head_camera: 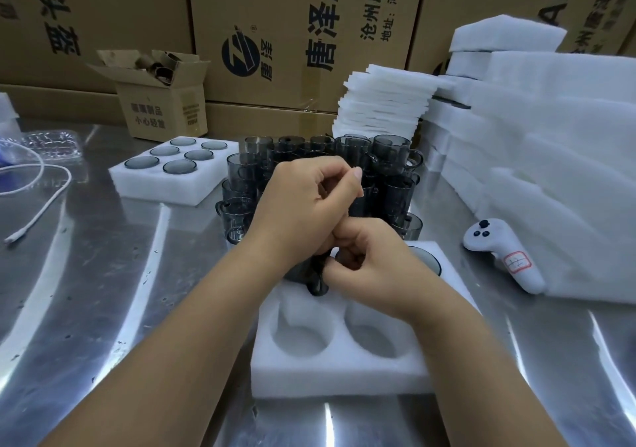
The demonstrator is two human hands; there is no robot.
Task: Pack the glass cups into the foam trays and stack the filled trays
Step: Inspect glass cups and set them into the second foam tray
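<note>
Done with one full tray [148, 185], far left on the table [103, 274]. Only partly through the near tray [337, 374] by the front edge (two front holes bare). Plenty of loose cups [389, 157] to go. Hands touching: right hand [375, 264] curled on a dark cup [309, 278] over the near tray, left hand [303, 205] curled too, on what, cannot tell. Seems upright, handle toward the front edge.

Table [103, 291] — polished sheet metal, glossy, with streaked reflections and small scuffs. Foam tray [337, 374] — white, matt, fine-grained. Glass cups [241, 171]: smoky grey, transparent, smooth, shiny. Cartons [275, 16]: brown cardboard, matt. Controller [495, 254]: smooth white plastic.
</note>
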